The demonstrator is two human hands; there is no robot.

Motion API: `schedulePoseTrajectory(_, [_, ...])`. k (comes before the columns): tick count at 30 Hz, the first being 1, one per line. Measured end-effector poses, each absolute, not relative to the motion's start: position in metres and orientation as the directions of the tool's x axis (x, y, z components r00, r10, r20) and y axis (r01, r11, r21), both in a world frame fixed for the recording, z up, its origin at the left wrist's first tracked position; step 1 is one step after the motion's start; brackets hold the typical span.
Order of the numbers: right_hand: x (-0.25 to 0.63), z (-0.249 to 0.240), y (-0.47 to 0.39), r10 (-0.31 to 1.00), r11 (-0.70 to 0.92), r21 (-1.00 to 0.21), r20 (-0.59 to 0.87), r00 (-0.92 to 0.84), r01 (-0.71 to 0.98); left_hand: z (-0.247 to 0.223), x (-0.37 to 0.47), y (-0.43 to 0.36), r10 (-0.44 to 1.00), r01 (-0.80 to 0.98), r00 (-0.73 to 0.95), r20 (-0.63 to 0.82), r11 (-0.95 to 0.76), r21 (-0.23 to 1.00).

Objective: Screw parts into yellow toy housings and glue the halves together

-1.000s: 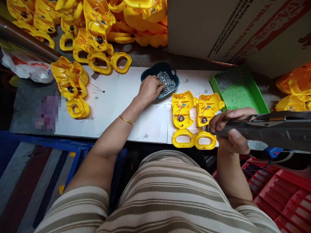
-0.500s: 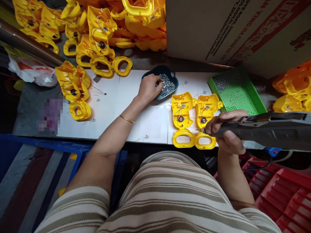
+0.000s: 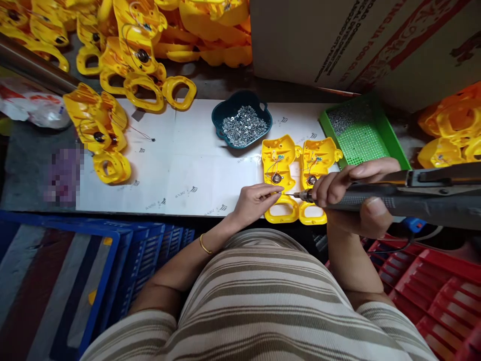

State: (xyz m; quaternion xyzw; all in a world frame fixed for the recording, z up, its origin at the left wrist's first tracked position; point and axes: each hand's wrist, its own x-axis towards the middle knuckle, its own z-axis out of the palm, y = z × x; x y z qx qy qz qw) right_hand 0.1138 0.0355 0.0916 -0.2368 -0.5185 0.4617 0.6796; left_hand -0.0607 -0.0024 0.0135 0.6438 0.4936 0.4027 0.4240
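Observation:
My left hand is closed in a pinch on a tiny screw, mostly hidden by the fingertips. It hovers over the lower end of the left yellow shell half. Wrapped around a dark electric screwdriver, my right hand points its thin bit leftward, close to the pinched fingertips. Partly behind this hand lies a second yellow shell half. Both shells hold wires and a round metal part. Below them are two yellow ring-shaped pieces, the left ring and the right ring.
A dark teal bowl of small screws stands behind my left hand. A green perforated tray with small metal pieces is at the right, before a cardboard box. Yellow shells pile up at the back left. Blue crates and a red crate flank me.
My left hand has left the screw bowl and come down and right to the screwdriver's tip, fingers pinched. The screwdriver stays in my right hand, shifted slightly left. The view has shifted a little.

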Motion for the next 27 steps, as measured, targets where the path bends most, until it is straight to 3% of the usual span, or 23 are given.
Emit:
schedulePoseTrajectory(4, [0.111,0.086,0.039,0.84,0.456,-0.784,0.535,-0.087,-0.42,0.012,-0.06,-0.003,0.979,0.271,0.187,0.075,-0.125,0.954])
schedulePoseTrajectory(20, [0.109,0.082,0.037,0.877,0.417,-0.783,0.481,-0.023,-0.461,0.01,-0.057,-0.007,0.977,0.214,0.201,-0.075,0.031,0.976])
schedulePoseTrajectory(27, [0.112,0.074,0.037,0.864,0.396,-0.795,0.492,-0.105,-0.46,0.012,-0.056,-0.007,0.974,0.23,0.226,0.009,-0.062,0.971])
